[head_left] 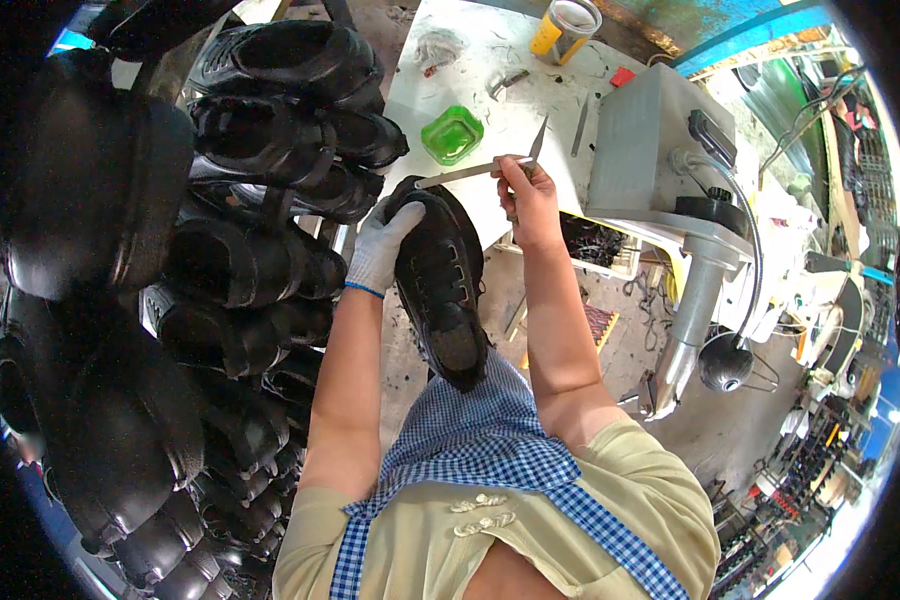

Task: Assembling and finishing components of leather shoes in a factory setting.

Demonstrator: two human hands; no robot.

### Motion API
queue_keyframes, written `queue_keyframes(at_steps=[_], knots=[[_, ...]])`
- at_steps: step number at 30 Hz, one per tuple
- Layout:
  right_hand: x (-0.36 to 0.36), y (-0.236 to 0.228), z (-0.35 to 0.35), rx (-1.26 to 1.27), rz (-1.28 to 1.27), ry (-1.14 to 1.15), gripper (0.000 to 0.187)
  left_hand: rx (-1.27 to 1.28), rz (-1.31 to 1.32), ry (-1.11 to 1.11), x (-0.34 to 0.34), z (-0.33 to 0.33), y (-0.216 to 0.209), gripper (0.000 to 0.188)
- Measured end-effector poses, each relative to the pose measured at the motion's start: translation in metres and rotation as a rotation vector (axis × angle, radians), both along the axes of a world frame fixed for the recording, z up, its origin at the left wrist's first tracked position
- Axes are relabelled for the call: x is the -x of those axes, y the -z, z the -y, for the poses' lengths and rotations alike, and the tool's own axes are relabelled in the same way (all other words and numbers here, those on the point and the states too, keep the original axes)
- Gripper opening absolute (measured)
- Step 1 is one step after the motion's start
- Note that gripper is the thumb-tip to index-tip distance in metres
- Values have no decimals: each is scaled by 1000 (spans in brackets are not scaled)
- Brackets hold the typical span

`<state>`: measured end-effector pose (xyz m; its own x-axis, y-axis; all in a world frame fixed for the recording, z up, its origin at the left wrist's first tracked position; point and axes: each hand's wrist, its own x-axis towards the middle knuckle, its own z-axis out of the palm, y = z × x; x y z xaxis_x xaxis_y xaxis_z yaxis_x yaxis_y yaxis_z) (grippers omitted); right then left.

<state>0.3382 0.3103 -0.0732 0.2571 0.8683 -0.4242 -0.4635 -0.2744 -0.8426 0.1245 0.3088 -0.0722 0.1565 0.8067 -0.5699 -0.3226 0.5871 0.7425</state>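
Note:
My left hand (378, 243), in a white glove with a blue cuff edge, grips a black lace-up shoe (438, 270) near its toe. The shoe's toe points away from me and its heel is close to my apron. My bare right hand (527, 198) is closed around a thin, flat, pale strip-like tool (462, 175), whose far end meets the shoe's toe edge. From the same hand a pointed metal blade (540, 138) sticks up; whether the two are joined, I cannot tell. Beyond the shoe, a green dish (452, 135) rests on the white table (410, 100).
A rack of black shoes (240, 260) fills the left side. A grey machine (650, 140) on a metal post stands right. On the table are a yellow-and-clear cup (562, 35), a slim metal blade (580, 127) and scraps. Below it, a crate (595, 245) holds black trimmings.

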Motion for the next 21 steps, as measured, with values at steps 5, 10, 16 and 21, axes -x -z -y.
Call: queue_keyframes(at_steps=[5,10,16,21], knots=[[6,-21,11,-186,281,-70,7,-36,-23,10,-1,-1,-6,48],[12,-49,11,-598,749,-265,4,-70,-113,51,0,-4,-10,49],[-6,9,-21,-234,480,142,14,-95,-124,88,-1,-10,-5,53],[0,62,-58,-100,979,131,17,-49,-61,-40,-4,-11,3,49]])
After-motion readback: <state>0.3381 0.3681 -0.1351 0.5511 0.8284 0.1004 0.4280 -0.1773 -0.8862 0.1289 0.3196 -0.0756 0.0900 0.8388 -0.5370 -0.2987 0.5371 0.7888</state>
